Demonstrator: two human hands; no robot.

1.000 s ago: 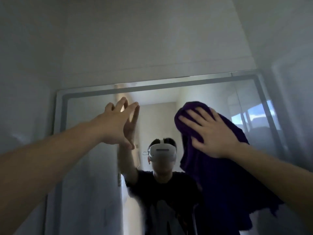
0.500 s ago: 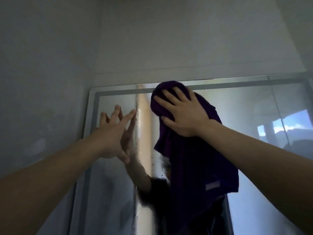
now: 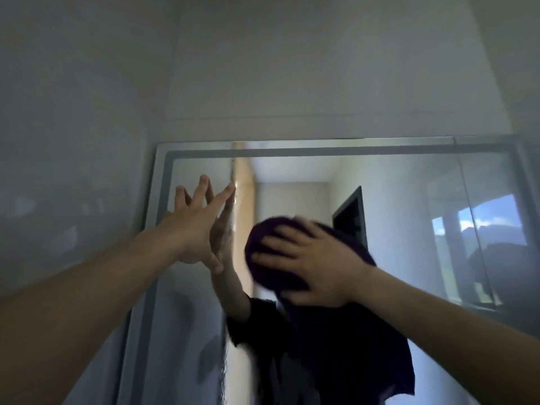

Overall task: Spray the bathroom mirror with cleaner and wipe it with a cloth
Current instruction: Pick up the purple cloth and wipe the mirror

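The framed bathroom mirror point(image 3: 394, 185) fills the wall ahead. My right hand point(image 3: 312, 258) presses a dark purple cloth point(image 3: 344, 340) flat against the glass near the mirror's middle, fingers spread; the rest of the cloth hangs down below the hand. My left hand point(image 3: 195, 226) is raised at the mirror's upper left with straight spread fingers, its fingertips at the glass, holding nothing. No spray bottle is in view.
White walls rise above and to the left of the mirror point(image 3: 73, 141). The mirror's pale frame point(image 3: 163, 159) runs along its top and left edge. The glass reflects a person in a dark shirt, a dark doorway and a bright window at the right.
My right hand has swept the cloth down and to the right from the mirror's top edge toward its middle. My left hand stays at the upper left of the glass.
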